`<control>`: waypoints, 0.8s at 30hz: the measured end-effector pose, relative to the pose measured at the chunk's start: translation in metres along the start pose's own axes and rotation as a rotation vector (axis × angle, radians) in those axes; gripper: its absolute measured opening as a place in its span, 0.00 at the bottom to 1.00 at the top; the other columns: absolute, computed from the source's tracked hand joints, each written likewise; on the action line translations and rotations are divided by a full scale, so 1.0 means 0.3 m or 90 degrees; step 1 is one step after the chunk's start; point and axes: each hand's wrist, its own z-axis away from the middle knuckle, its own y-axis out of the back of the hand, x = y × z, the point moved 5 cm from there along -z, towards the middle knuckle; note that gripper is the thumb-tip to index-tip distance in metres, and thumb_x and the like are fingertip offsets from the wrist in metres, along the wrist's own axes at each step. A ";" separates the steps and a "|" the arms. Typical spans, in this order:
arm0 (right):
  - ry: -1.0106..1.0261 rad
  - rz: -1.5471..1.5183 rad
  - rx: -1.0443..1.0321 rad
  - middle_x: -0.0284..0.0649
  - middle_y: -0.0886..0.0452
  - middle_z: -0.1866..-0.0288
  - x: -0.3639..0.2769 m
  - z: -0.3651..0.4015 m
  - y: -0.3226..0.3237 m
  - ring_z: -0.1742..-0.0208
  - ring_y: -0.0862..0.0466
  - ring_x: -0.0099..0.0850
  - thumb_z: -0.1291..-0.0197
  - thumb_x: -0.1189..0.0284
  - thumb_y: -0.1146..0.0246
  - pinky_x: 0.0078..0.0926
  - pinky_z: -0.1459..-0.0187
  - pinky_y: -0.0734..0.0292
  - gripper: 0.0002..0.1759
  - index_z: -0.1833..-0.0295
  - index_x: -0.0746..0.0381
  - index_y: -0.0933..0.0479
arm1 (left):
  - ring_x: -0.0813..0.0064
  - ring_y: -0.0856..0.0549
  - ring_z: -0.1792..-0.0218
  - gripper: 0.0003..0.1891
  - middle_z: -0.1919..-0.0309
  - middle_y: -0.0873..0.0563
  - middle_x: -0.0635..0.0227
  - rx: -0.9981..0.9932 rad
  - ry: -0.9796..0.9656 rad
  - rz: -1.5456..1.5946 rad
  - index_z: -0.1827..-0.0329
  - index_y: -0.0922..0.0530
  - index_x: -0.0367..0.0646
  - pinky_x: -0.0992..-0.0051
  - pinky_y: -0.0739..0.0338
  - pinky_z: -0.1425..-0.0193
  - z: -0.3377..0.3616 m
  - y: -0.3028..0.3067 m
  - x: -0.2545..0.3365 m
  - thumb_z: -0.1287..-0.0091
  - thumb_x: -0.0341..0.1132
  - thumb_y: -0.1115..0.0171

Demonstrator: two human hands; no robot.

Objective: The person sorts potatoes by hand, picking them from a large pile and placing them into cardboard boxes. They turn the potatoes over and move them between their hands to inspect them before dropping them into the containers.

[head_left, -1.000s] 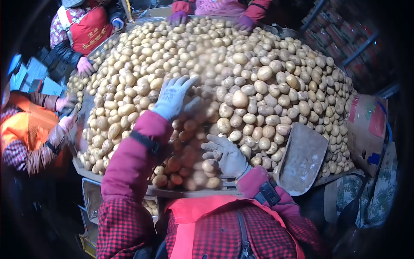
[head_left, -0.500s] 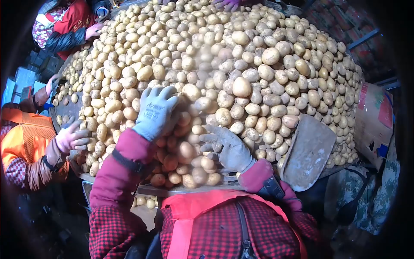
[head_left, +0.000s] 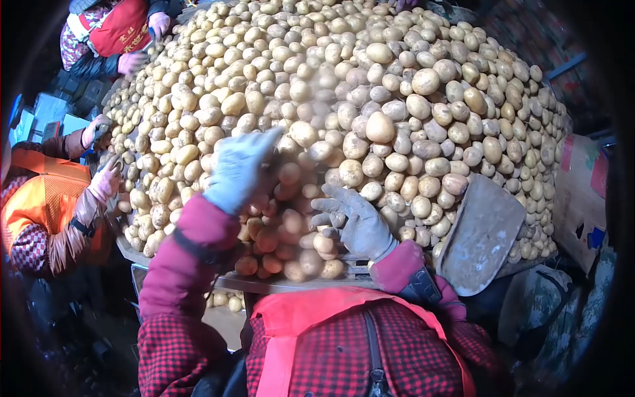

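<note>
A large heap of potatoes (head_left: 264,73) covers the table in the head view. My left hand (head_left: 241,169), in a light blue-grey glove, lies over the near middle of the heap; motion blurs its fingers, and what is under the palm is hidden. Right of it my right hand (head_left: 354,221), in a dirty grey glove, has its fingers spread and pointing left beside a few potatoes, with none gripped. Between and below the hands, reddish-lit potatoes (head_left: 291,245) sit near the table's front edge, some of them blurred.
A worn metal scoop (head_left: 481,235) leans on the heap at the right. Beyond it stands a cardboard box (head_left: 579,198). One person in an orange vest (head_left: 56,198) works at the left, another in red (head_left: 119,30) at the upper left. More potatoes (head_left: 226,301) show below the table edge.
The view has shifted slightly. My left hand's fingers have swung to the right and blurred. The hands of the person in orange have moved up and nearer each other.
</note>
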 end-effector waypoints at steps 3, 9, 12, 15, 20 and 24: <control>-0.039 -0.049 0.033 0.50 0.22 0.27 -0.004 0.003 0.005 0.40 0.14 0.39 0.16 0.48 0.53 0.37 0.45 0.17 0.34 0.17 0.58 0.36 | 0.55 0.10 0.61 0.13 0.67 0.11 0.62 -0.197 0.046 0.010 0.47 0.17 0.51 0.56 0.19 0.56 -0.110 -0.183 0.120 0.31 0.44 0.32; -0.034 -0.027 0.072 0.51 0.22 0.30 -0.015 0.011 -0.014 0.44 0.16 0.37 0.18 0.52 0.50 0.33 0.46 0.18 0.34 0.17 0.60 0.36 | 0.49 0.12 0.54 0.12 0.55 0.11 0.58 -0.163 0.109 0.014 0.52 0.17 0.48 0.54 0.18 0.52 -0.095 -0.183 0.110 0.34 0.41 0.29; -0.038 -0.017 0.106 0.49 0.20 0.29 -0.016 0.008 -0.024 0.47 0.13 0.36 0.17 0.54 0.51 0.31 0.48 0.14 0.32 0.17 0.58 0.35 | 0.59 0.10 0.45 0.24 0.48 0.11 0.56 -0.020 0.201 0.285 0.33 0.17 0.47 0.63 0.17 0.38 0.084 -0.083 0.047 0.32 0.39 0.29; -0.032 -0.058 0.030 0.48 0.20 0.30 -0.021 0.015 -0.042 0.49 0.12 0.33 0.16 0.57 0.50 0.26 0.54 0.15 0.30 0.17 0.57 0.34 | 0.70 0.12 0.41 0.32 0.38 0.12 0.60 0.103 0.362 0.656 0.21 0.27 0.40 0.70 0.16 0.39 0.326 -0.053 0.016 0.30 0.27 0.29; -0.086 -0.094 0.013 0.36 0.18 0.47 0.028 0.006 0.086 0.76 0.33 0.15 0.14 0.66 0.52 0.15 0.77 0.35 0.27 0.14 0.52 0.37 | 0.77 0.16 0.40 0.33 0.33 0.17 0.62 0.398 0.586 0.585 0.20 0.30 0.33 0.75 0.19 0.34 0.828 0.093 0.008 0.27 0.23 0.29; -0.121 -0.170 -0.046 0.27 0.25 0.63 0.030 0.033 0.040 0.78 0.39 0.16 0.12 0.66 0.57 0.16 0.79 0.42 0.28 0.11 0.52 0.42 | 0.74 0.15 0.42 0.28 0.38 0.15 0.61 0.553 0.776 0.288 0.24 0.27 0.35 0.75 0.18 0.36 1.365 0.188 0.046 0.26 0.24 0.31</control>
